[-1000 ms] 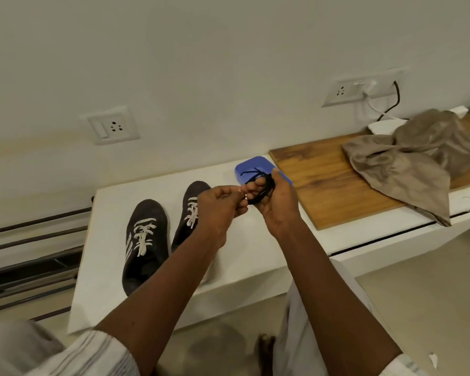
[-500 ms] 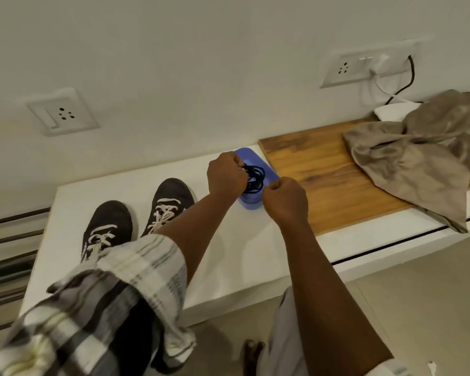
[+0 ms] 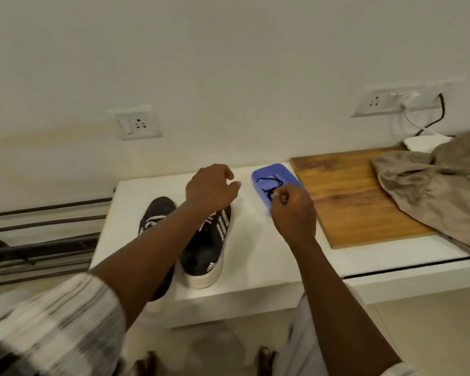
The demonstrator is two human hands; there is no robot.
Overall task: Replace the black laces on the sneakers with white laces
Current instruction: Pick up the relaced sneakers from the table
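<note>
The black laces lie coiled in the blue tray, directly ahead of the right hand, which pinches their near end. The left hand, loosely curled and empty, hovers over the sneakers on the counter.
</note>
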